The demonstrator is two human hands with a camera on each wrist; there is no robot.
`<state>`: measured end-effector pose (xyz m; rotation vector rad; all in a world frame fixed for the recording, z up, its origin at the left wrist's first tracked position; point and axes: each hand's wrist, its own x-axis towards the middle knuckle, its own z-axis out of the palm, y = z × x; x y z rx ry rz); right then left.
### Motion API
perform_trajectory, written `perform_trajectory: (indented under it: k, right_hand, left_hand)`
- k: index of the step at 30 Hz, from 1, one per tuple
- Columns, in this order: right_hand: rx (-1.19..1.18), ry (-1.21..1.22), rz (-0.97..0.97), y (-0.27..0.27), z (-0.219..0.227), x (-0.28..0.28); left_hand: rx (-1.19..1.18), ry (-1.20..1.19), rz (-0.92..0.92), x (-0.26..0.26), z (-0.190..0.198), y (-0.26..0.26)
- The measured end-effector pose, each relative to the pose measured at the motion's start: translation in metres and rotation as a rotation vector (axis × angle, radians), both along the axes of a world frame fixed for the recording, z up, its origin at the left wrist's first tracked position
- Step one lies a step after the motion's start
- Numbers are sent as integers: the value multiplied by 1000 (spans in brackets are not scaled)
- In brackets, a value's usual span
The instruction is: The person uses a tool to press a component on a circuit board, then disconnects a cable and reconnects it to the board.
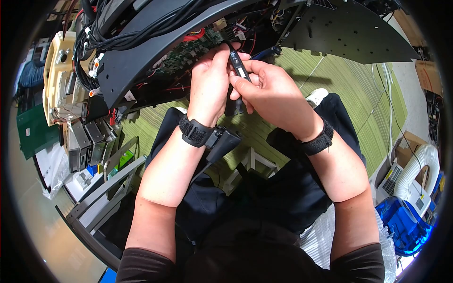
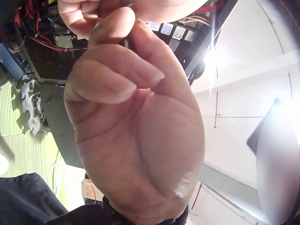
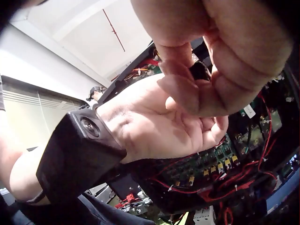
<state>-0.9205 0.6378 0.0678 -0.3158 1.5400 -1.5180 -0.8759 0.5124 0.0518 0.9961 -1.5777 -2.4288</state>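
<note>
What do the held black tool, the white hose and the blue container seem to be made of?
Tool: probably smooth plastic, possibly coated metal, given its even dark casing.
Hose: likely flexible matt plastic, bent with ridges along it.
Blue container: glossy, translucent plastic by its highlights and see-through sides.

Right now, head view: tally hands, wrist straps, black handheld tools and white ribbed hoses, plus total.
Hands: 2
Wrist straps: 2
Black handheld tool: 1
White ribbed hose: 1
Total: 6
</note>
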Motion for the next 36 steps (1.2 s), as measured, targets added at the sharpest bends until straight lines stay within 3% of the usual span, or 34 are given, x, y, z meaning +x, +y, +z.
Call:
perform_trajectory:
  k: [36]
  right_hand:
    - [-14,6,-2,1,2,0]
  left_hand:
    - [7,8,-7,1,0,0]
